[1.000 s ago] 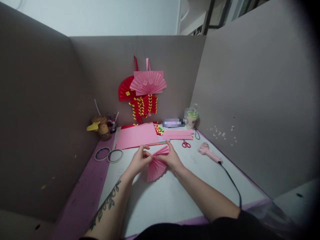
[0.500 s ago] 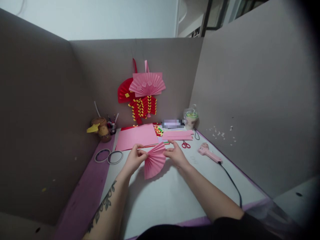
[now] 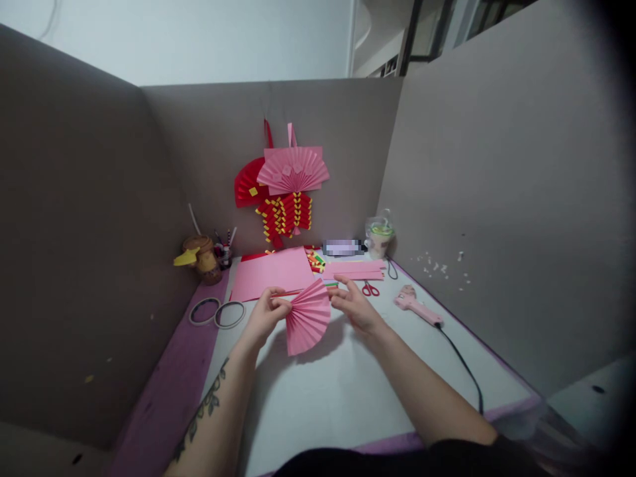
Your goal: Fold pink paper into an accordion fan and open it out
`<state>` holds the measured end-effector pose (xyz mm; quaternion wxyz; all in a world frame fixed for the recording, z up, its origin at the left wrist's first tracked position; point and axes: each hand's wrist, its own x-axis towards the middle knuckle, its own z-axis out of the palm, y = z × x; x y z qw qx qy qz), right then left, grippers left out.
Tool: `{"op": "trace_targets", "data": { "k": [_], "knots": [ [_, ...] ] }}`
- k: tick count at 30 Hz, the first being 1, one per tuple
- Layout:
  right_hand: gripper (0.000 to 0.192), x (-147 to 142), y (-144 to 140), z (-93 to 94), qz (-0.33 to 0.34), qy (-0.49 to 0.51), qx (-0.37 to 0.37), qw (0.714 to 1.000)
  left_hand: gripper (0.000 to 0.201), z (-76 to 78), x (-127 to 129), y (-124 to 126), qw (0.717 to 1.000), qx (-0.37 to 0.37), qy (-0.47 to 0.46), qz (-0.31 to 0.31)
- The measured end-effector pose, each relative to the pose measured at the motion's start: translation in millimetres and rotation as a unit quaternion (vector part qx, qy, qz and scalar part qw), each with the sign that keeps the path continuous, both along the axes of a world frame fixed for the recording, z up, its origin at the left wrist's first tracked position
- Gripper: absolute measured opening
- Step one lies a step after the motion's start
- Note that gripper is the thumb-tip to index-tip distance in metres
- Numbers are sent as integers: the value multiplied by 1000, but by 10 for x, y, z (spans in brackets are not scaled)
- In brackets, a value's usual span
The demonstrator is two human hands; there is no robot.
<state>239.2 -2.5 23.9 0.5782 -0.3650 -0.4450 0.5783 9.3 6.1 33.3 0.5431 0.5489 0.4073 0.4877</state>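
A pleated pink paper fan [image 3: 309, 320] is spread out above the white tabletop, its narrow gathered side pinched between the thumb and fingers of my left hand [image 3: 268, 314]. My right hand [image 3: 358, 309] is just beyond the fan's curved right edge, fingers apart and holding nothing. Behind the fan lies a sheet of pink paper [image 3: 273, 273] on top of red sheets. Pink paper strips [image 3: 354, 270] are beyond my right hand, and red-handled scissors [image 3: 370, 289] rest close to its fingers.
At right lies a pink glue gun [image 3: 418, 309] with a black cord. Two tape rolls [image 3: 229, 315] sit at left, near a brown cup [image 3: 205, 260] and a pen holder [image 3: 224, 253]. Finished paper fans [image 3: 294, 169] hang on the grey back panel. A lidded drink cup [image 3: 379, 240] stands back right.
My right hand has come off the fan's edge and moved slightly right, its fingers opening. The left hand keeps its pinch, and the fan is nearly in place.
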Motion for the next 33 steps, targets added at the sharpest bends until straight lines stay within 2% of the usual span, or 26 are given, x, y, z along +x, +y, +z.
{"op": "trace_targets", "data": {
  "k": [3,7,10,14,23,29,33],
  "knots": [
    [75,-194,-75,-24,58,46,-27,997,43,-35,116,-58,999,-10,9,-38],
    [86,-297,-120,-69,76,100,-79,989,40,-75,176,-81,998,-1,12,-59],
    [94,-297,-114,-104,85,113,-92,986,39,-81,170,-74,998,1,14,-68],
    [93,-288,-87,-124,62,88,-77,991,41,-46,146,-73,998,3,20,-65],
    [92,-150,-16,-53,17,23,-48,998,42,74,64,-73,1000,6,28,-9],
    [86,-57,4,-13,-23,-5,-23,999,44,38,57,-30,1000,-3,18,0],
    [73,-37,28,-24,-56,30,-23,998,44,7,51,-5,1000,-2,7,21]
  ]
}}
